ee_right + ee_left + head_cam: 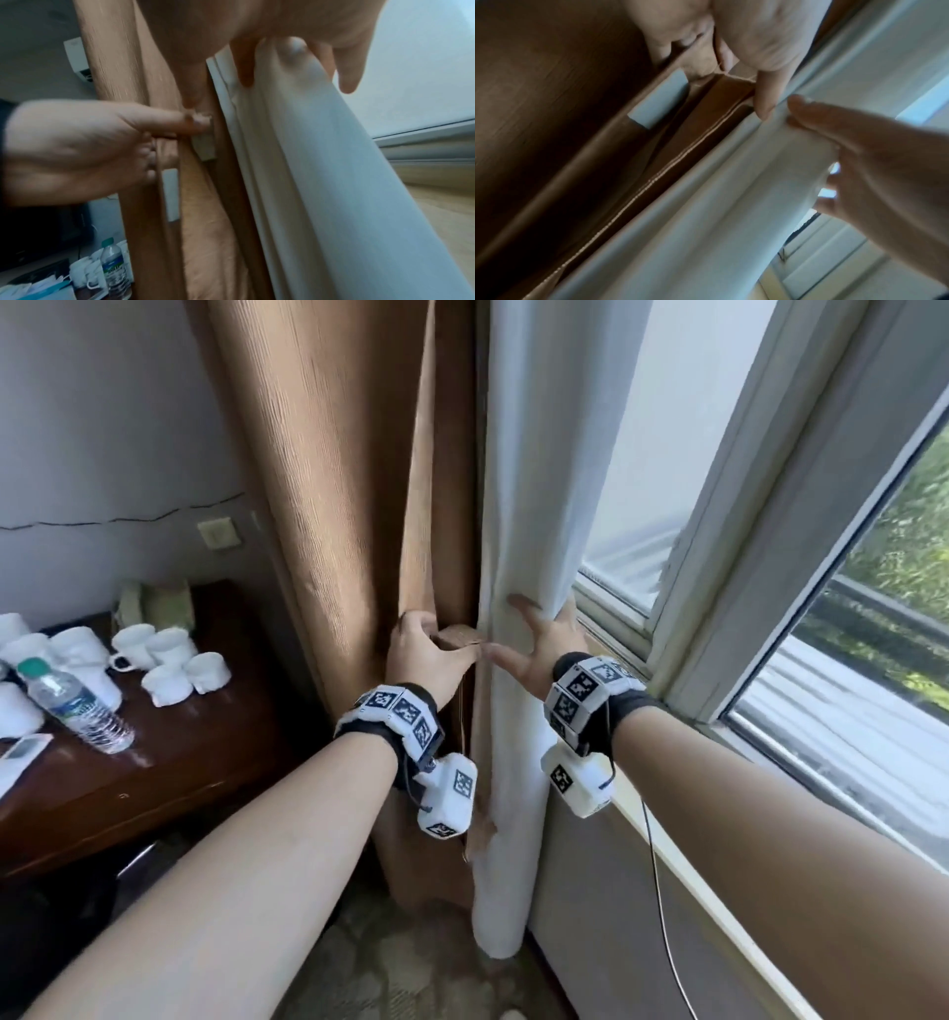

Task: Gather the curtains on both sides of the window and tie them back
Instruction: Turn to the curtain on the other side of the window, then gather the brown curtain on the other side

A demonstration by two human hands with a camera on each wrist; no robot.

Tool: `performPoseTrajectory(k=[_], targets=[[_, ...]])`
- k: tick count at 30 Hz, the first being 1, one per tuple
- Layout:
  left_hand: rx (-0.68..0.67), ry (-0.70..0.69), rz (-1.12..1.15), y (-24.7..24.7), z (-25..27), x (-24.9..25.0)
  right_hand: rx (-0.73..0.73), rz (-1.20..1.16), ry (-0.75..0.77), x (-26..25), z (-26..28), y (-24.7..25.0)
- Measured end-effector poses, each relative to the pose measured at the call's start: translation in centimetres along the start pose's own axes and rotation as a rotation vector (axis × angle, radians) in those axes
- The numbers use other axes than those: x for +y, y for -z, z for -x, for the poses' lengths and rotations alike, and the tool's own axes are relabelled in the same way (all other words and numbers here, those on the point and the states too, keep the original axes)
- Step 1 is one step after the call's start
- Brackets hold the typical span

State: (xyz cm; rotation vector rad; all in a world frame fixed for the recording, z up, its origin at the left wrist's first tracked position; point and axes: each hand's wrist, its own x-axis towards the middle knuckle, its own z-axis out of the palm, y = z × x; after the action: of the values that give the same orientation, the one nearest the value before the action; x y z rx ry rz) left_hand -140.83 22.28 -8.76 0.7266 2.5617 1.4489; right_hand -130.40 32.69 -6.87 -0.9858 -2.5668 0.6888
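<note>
A brown curtain (334, 505) hangs gathered at the left of the window, with a white curtain (534, 505) bunched beside it. My left hand (426, 654) grips a brown tie-back band (459, 636) against the brown folds. In the right wrist view its thumb and finger (164, 121) pinch the band by a pale tab (204, 147). My right hand (539, 644) lies against the white curtain (321, 162), its straight fingers (244, 69) spread over a fold. In the left wrist view the two hands (752, 40) (872, 158) nearly touch.
A dark wooden table (179, 778) at the left carries several white cups (154, 649), a water bottle (77, 706) and a remote (20, 752). The window (847, 660) and its sill (719, 865) run along the right. A socket (220, 534) sits on the wall.
</note>
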Motion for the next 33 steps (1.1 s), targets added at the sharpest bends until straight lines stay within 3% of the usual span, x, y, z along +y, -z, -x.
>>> performPoseTrajectory(k=[3, 8, 12, 15, 20, 27, 30, 33], targets=[[0.080, 0.008, -0.016, 1.5, -0.9, -1.0, 0.029, -0.076, 0.032, -1.3, -2.7, -1.7], [0.149, -0.122, -0.197, 6.3, -2.6, -4.5, 0.101, -0.195, 0.009, -3.4, -7.3, -3.8], [0.320, -0.067, -0.443, 10.3, -4.3, -6.2, 0.086, -0.311, -0.014, -5.3, -11.1, -5.1], [0.387, -0.084, -0.353, 12.2, -5.7, -6.8, 0.050, -0.370, 0.005, -6.8, -13.4, -5.9], [0.045, 0.000, -0.127, 13.1, -9.0, -6.1, 0.020, -0.624, 0.120, -9.2, -15.7, -6.7], [-0.308, -0.168, 0.000, 10.1, -14.0, -2.7, -0.190, -0.437, 0.367, -14.0, -17.7, -9.2], [-0.380, -0.207, 0.017, 11.1, -17.3, -3.3, -0.198, -0.767, 0.273, -14.1, -17.5, -9.4], [-0.400, -0.201, 0.016, 11.4, -20.5, -4.3, -0.240, -0.935, 0.163, -13.3, -16.9, -8.9]])
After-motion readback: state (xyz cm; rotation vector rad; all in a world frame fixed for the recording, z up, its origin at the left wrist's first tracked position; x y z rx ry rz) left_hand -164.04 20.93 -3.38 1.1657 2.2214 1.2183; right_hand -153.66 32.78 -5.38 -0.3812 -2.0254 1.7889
